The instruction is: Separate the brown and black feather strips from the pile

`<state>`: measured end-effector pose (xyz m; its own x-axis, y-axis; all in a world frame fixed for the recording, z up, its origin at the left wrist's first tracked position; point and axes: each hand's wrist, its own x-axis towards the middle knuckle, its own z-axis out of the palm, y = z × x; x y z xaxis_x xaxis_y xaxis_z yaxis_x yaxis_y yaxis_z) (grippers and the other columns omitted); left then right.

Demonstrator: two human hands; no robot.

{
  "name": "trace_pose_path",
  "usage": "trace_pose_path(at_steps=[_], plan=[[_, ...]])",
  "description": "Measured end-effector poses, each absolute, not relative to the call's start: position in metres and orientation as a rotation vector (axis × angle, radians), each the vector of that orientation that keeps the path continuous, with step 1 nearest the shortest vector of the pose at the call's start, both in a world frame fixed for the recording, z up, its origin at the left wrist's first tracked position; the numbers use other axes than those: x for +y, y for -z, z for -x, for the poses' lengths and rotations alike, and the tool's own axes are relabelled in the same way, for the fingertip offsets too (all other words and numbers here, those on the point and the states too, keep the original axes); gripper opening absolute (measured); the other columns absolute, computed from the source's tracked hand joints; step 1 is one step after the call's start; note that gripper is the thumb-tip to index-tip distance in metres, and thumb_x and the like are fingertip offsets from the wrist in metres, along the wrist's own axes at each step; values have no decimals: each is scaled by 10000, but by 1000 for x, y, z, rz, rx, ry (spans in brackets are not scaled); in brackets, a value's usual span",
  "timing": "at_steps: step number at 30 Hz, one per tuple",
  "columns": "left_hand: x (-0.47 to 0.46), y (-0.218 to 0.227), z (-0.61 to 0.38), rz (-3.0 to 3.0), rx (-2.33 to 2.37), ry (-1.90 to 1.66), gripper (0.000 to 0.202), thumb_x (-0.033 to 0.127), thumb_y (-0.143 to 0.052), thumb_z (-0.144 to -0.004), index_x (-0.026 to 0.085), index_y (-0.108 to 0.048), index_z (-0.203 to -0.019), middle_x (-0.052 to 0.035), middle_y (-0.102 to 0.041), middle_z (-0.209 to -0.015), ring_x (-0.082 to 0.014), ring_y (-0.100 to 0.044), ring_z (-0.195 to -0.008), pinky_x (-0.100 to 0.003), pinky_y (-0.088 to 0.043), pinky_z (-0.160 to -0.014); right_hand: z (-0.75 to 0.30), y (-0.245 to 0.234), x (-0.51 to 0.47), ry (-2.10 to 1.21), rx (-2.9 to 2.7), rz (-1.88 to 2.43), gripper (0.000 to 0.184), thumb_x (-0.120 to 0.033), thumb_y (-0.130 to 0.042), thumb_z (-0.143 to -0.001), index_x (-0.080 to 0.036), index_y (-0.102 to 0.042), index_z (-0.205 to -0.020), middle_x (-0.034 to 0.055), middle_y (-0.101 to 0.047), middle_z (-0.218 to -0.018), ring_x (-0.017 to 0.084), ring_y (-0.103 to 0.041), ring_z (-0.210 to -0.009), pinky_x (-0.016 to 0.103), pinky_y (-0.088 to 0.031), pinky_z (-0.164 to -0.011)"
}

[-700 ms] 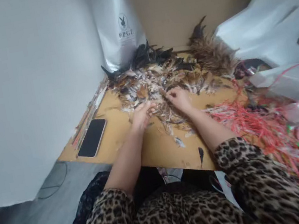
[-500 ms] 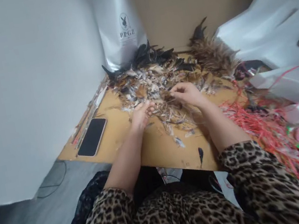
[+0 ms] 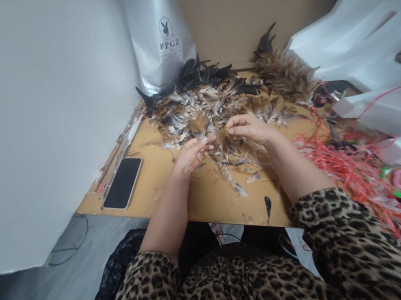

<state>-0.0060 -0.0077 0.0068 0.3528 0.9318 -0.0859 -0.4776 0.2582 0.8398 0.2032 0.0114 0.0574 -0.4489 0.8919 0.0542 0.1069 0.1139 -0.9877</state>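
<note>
Head view: my left hand [image 3: 190, 155] and right hand [image 3: 252, 128] meet, fingertips [image 3: 203, 141] pinching one tuft [image 3: 222, 141] between them, raised just off the table [image 3: 209, 197] so it parts from the feathers [image 3: 210, 97] heaped behind; phone [image 3: 123, 183] lies aside at left, red strings [image 3: 346, 165] at right.

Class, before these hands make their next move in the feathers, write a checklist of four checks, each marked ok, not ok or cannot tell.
1. Left hand and right hand both at the feather pile: ok.
2. Either grip closed on something from the pile: cannot tell, blurred.
3. Phone lies apart from the pile: ok.
4. Near edge of the table bare: not ok, a dark feather lies there.
</note>
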Motion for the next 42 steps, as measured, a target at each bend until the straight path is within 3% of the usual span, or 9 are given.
trace_pose_path(at_steps=[3, 9, 13, 23, 28, 31, 35, 38, 42], plan=[[-8, -7, 6, -805, 693, -1060, 149, 197, -626, -718, 104, -632, -833, -108, -649, -1014, -76, -617, -654, -132, -419, -487, -197, -47, 19, -1270, -1609, 1098, 228, -339, -629, -664, -154, -578, -786, -19, -537, -555, 74, -452, -467, 210, -366, -482], [-3, -1, 8, -757, 687, -1133, 151, 198, -609, -737, 96, -631, -847, -101, -652, -1005, -68, -613, -670, -127, -436, -502, -198, -36, 32, -766, -1539, 1246, 355, -287, -615, -619, -143, -593, -943, 51, -625, -871, 112, -543, -642, 263, -438, -638], [1, 1, 9, -708, 702, -1185, 113, 181, -603, -739, 97, -621, -813, -88, -664, -967, -72, -615, -665, -131, -441, -501, -200, -49, 23, -606, -1713, 1380, 247, -309, -557, -656, -130, -644, -803, 41, -640, -746, 120, -522, -603, 254, -410, -604], [0, -4, 7, -655, 745, -1248, 77, 170, -584, -750, 107, -613, -784, -66, -675, -876, -57, -600, -608, -133, -429, -481, -202, -60, 8, -755, -2327, 1544, 194, -327, -565, -646, -151, -639, -615, -5, -587, -541, 94, -482, -519, 209, -346, -519], [-2, -5, 6, -682, 724, -1228, 81, 174, -600, -737, 110, -617, -783, -47, -670, -811, -49, -584, -578, -127, -408, -457, -185, -44, 4, -628, -2311, 1675, 234, -408, -603, -624, -185, -626, -556, -13, -520, -444, 83, -397, -414, 227, -263, -424], [-4, -7, 5, -704, 731, -1207, 90, 183, -606, -733, 111, -617, -785, -47, -670, -796, -51, -581, -577, -131, -404, -461, -177, -37, 4, -491, -2244, 1720, 188, -323, -648, -577, -189, -584, -461, -7, -488, -399, 72, -345, -377, 230, -219, -391], [-5, -8, 4, -719, 751, -1184, 113, 201, -614, -729, 109, -617, -793, -57, -672, -804, -52, -577, -576, -136, -400, -467, -184, -38, 7, -774, -2159, 1632, 138, -184, -625, -550, -176, -557, -430, -17, -488, -378, 67, -379, -361, 208, -256, -375], [-4, -6, 4, -731, 759, -1161, 127, 208, -618, -728, 107, -620, -805, -62, -674, -813, -51, -576, -581, -133, -395, -466, -194, -42, 11, -1124, -1996, 1535, 107, -185, -589, -592, -168, -576, -487, -10, -556, -436, 79, -442, -376, 203, -328, -393], [-4, -3, 5, -730, 753, -1148, 132, 200, -625, -723, 102, -620, -812, -62, -673, -812, -47, -576, -571, -129, -398, -462, -203, -47, 14, -1332, -1786, 1410, 105, -231, -627, -606, -152, -589, -549, 19, -616, -534, 67, -455, -388, 192, -341, -390]])
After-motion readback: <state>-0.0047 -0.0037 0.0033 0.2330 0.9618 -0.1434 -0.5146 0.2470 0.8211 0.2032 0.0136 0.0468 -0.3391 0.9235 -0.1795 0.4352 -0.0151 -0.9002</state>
